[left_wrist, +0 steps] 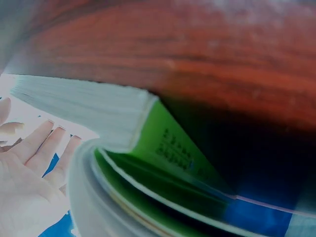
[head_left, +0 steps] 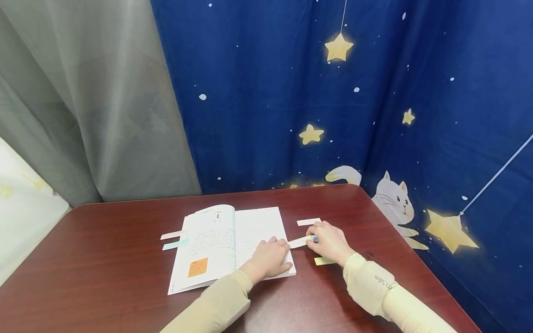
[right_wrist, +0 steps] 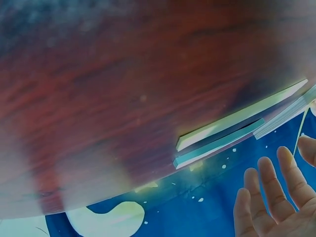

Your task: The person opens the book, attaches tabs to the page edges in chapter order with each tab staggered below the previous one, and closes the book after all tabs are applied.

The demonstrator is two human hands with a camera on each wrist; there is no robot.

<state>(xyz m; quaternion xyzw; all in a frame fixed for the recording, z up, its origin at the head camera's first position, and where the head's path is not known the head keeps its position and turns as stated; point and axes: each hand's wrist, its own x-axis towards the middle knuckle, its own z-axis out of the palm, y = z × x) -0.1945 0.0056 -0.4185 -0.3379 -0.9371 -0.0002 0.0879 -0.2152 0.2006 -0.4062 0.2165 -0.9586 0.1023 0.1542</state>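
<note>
An open book with white printed pages lies on the table, its spine green in the left wrist view. My left hand rests on the right-hand page near its outer edge, fingers extended. Beside that edge, my right hand pinches a pale yellow sticky tab between thumb and index finger; the tab reaches to the page edge. Whether it sticks to the page, I cannot tell. In the right wrist view, a yellow tab pad and a blue tab pad lie on the table near this hand.
A pinkish tab and a light blue tab jut from the book's left edge. An orange note is on the left page. Above my right hand lies a white tab pad. Curtains hang behind the dark red table.
</note>
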